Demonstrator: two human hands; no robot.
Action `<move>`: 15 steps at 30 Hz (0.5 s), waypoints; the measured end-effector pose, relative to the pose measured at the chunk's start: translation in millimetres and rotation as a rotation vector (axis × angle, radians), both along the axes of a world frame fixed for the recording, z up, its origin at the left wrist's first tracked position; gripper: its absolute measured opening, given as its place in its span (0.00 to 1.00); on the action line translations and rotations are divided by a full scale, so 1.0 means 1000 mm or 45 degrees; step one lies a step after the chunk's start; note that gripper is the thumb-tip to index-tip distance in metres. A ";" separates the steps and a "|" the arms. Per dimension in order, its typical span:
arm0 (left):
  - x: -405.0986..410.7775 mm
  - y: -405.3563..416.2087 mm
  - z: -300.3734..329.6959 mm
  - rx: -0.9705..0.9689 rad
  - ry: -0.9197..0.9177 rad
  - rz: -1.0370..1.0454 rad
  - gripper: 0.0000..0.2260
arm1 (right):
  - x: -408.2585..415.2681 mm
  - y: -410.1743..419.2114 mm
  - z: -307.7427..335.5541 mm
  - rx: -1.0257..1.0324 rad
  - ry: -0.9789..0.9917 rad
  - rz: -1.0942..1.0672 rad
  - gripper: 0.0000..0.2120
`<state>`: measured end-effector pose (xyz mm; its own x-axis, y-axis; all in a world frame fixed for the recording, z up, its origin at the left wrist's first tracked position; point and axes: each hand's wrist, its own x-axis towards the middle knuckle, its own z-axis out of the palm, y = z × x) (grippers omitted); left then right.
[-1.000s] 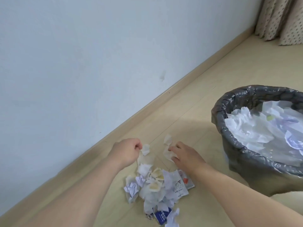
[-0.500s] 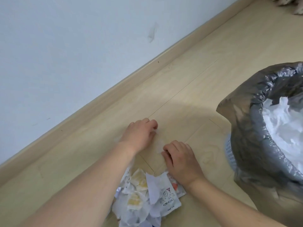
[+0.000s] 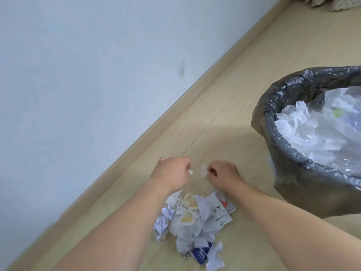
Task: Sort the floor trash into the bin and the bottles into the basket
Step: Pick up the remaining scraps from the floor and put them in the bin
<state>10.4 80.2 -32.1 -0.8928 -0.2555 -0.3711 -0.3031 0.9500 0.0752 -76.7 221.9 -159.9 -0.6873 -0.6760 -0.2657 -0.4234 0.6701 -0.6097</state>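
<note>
I see the pale blue-grey painted wall filling the upper left, meeting the light wood-plank floor along a beige skirting board that runs diagonally up to the right. At the right edge stands the round bin lined with a crinkled grey plastic bag, its rim cut off by the frame; inside I make out crumpled white paper and clear plastic film piled close to the top. In the far top right corner a bit of spotted beige fabric shows, too little for me to say what it is.

Near the bottom centre, between my two forearms, lies the heap of crumpled white paper, tissue and printed wrappers on the floor, well clear of the bin, with a small blue-and-white packet at its near end.

Just beyond the heap my left hand is curled, fingers pinching a tiny white paper scrap. My right hand sits just beside it, fingers curled and pinching a slightly bigger pale torn scrap. The two hands are close but apart
</note>
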 end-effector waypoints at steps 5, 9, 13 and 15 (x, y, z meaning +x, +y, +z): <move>0.031 0.009 0.053 -0.067 0.192 0.167 0.05 | 0.015 0.008 0.072 0.079 -0.274 0.097 0.05; 0.049 0.014 0.091 0.032 0.305 0.444 0.05 | 0.005 0.015 0.166 0.198 -0.008 0.278 0.08; 0.033 0.042 0.128 0.311 0.547 0.553 0.04 | -0.026 0.047 0.250 0.162 0.122 0.125 0.09; 0.015 0.071 0.143 0.517 0.606 0.559 0.03 | -0.046 0.081 0.280 0.210 0.204 -0.018 0.06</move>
<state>24.9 151.4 111.3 -0.8280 -0.5494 -0.1119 -0.4938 0.6200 0.6098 -122.4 303.0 119.6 -0.7390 -0.6221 -0.2586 -0.4957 0.7620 -0.4168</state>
